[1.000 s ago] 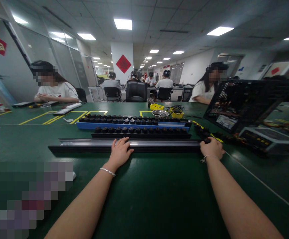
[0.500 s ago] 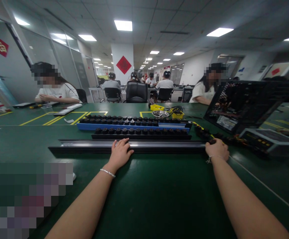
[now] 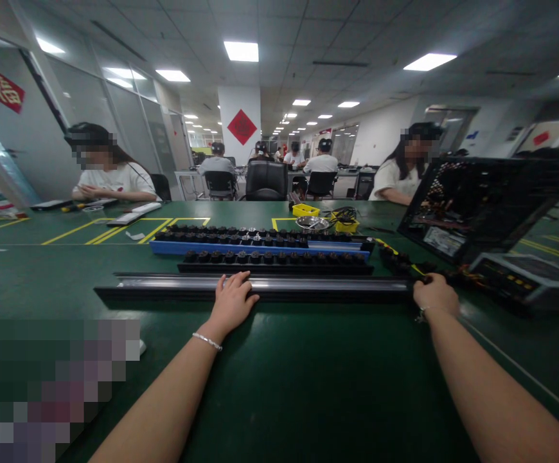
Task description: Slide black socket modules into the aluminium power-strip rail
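Note:
A long black channel-shaped rail [image 3: 164, 292] with a shiny metallic inner strip lies crosswise on the green tabletop. My left hand [image 3: 234, 301] rests on it left of centre, fingers stretched over the top and thumb spread to the right. My right hand [image 3: 436, 297] is closed just beyond the rail's right end. A small dark thing shows at its fingertips, too hidden to name. Behind the rail lie a black row of round black parts [image 3: 270, 259] and a blue rail [image 3: 221, 247] carrying similar parts. Near my right hand runs a string of black pieces with yellow on it [image 3: 395, 257].
An open black computer case [image 3: 477, 206] and a grey boxy unit [image 3: 525, 280] stand at the right. Farther back are a metal dish [image 3: 312, 222] and a yellow tray [image 3: 305, 210]. Two people sit across the table. A blurred-out patch covers the lower left.
My right hand has shifted right, away from the rail's end, with its fingers still closed. My left hand stays on the rail. The view has moved slightly.

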{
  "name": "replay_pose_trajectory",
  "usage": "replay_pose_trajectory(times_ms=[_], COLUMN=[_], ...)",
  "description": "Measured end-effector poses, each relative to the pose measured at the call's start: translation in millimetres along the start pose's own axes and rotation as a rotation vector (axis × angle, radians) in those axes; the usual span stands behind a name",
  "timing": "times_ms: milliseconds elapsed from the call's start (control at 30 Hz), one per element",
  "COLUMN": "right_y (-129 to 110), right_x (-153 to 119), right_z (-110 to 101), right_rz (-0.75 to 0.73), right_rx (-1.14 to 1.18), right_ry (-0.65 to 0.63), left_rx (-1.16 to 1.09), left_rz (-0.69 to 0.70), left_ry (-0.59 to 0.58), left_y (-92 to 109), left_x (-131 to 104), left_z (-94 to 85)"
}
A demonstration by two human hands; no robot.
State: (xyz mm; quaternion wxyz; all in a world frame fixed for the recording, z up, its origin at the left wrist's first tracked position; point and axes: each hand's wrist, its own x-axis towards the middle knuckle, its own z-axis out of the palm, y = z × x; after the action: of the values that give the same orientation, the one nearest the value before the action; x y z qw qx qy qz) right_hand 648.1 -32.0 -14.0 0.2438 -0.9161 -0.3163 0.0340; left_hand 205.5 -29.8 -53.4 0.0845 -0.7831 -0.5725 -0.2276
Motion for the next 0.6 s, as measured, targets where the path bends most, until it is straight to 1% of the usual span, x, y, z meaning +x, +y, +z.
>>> replay_pose_trajectory(times_ms=[133, 267, 433, 500, 600], right_y=[6, 9, 9, 17, 44], right_x=[13, 27, 37, 43, 61], right_z=[0, 5, 9, 9, 14], right_rz=[0.005, 0.018, -0.021, -0.004, 0.089], right_rx=[-0.005, 0.013, 0.038, 0.022, 0.014], right_ry=[-0.015, -0.03, -0.017, 0.002, 0.055], left_rx=[-0.016, -0.024, -0.026, -0.024, -0.029], left_rz=[0.003, 0.003, 0.0, 0.001, -0.006], left_ry=[0.015, 0.024, 0.024, 0.022, 0.021], left_y=[0, 0, 0, 0, 1], left_x=[-1, -1, -1, -1, -1], left_z=[0.1, 0.6, 0.6, 0.1, -0.9])
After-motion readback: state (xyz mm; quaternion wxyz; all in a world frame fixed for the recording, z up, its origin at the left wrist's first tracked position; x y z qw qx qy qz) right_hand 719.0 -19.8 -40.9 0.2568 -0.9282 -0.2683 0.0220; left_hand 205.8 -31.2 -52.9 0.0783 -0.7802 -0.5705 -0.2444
